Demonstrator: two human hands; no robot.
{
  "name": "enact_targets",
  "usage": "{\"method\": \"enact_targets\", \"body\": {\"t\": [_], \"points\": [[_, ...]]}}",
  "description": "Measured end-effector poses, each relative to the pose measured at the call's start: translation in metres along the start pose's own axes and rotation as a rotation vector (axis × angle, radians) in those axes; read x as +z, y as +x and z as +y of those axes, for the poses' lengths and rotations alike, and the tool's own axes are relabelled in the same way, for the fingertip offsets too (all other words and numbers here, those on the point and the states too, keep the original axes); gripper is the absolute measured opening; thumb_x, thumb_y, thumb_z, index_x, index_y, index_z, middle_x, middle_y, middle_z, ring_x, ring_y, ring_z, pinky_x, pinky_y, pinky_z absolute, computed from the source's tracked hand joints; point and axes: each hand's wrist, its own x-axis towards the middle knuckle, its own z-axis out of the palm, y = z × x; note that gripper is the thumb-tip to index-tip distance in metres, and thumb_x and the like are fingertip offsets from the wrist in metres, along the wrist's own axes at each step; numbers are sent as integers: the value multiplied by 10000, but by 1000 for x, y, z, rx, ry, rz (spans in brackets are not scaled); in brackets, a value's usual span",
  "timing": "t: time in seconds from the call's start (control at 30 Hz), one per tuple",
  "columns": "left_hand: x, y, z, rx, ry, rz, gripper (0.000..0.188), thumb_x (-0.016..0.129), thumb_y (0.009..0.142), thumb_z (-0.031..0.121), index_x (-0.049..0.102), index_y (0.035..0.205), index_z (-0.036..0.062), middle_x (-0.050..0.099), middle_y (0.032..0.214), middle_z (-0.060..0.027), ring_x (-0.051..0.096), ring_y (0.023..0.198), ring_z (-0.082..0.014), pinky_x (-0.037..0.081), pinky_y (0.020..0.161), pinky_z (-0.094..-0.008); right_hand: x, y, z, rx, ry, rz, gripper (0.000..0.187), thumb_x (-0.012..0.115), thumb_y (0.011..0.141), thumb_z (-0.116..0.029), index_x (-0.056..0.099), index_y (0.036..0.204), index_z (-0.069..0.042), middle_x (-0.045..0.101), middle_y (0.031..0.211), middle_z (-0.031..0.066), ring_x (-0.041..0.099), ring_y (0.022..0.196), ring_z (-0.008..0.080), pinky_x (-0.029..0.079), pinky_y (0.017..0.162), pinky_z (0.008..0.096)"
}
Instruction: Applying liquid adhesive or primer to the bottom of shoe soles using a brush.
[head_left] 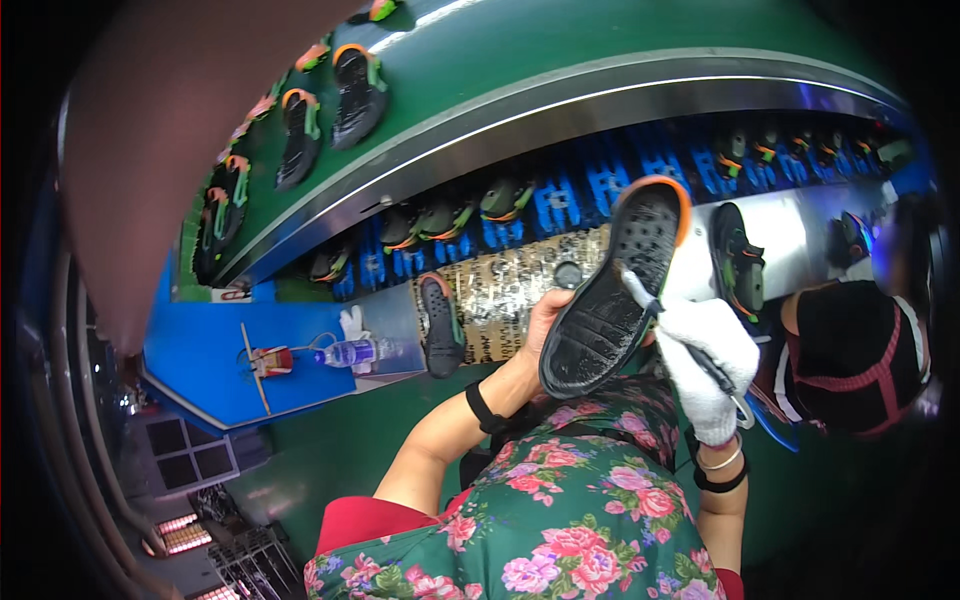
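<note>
The bare left hand (543, 318) has its fingers gripping the nine-o'clock edge of a black, dimpled shoe sole with an orange rim (592, 332), its rimmed end toward one o'clock, apparently to present its face to the slim, pale-tipped brush (634, 284) clasped in the white-gloved right hand (712, 352). At nine o'clock, a grey-and-black sole (440, 325) lies beside tan paper (495, 285), probably shielding the silver tabletop (785, 230); the paper's dark print is illegible.
</note>
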Motion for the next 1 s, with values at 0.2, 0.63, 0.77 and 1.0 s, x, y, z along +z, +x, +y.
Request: {"method": "enact_targets", "body": {"t": [0.2, 0.63, 0.77, 1.0], "points": [[25, 12, -28, 74, 175, 181, 809, 552, 919, 711, 559, 1398, 58, 673, 1282, -167, 692, 1119, -338, 538, 1022, -531, 4, 17, -9, -222, -98, 67, 196, 822, 727, 50, 763, 887, -47, 736, 871, 102, 707, 815, 248, 555, 739, 351], [0, 16, -38, 6, 45, -72, 815, 467, 984, 675, 398, 1533, 77, 522, 1492, -177, 534, 1351, -349, 396, 1166, -540, -2, 20, -9, -324, -136, -159, 393, 710, 821, -43, 728, 1213, -54, 720, 1209, 143, 695, 1032, 281, 556, 866, 402], [11, 23, -37, 30, 126, -12, 807, 396, 994, 702, 424, 1524, 95, 536, 1479, -171, 550, 1336, -335, 418, 1150, -532, -3, 22, 0, -267, -166, 28, 327, 738, 799, -36, 766, 1124, -56, 762, 1086, 123, 728, 912, 283, 562, 821, 394], [29, 38, -36, 41, 257, 83, 924, 369, 960, 767, 354, 1555, 61, 435, 1562, -181, 457, 1417, -353, 361, 1189, -534, 1, 10, 7, -225, -19, -106, 340, 748, 834, -71, 747, 1173, -100, 743, 1144, 103, 707, 990, 266, 533, 948, 417]]}}
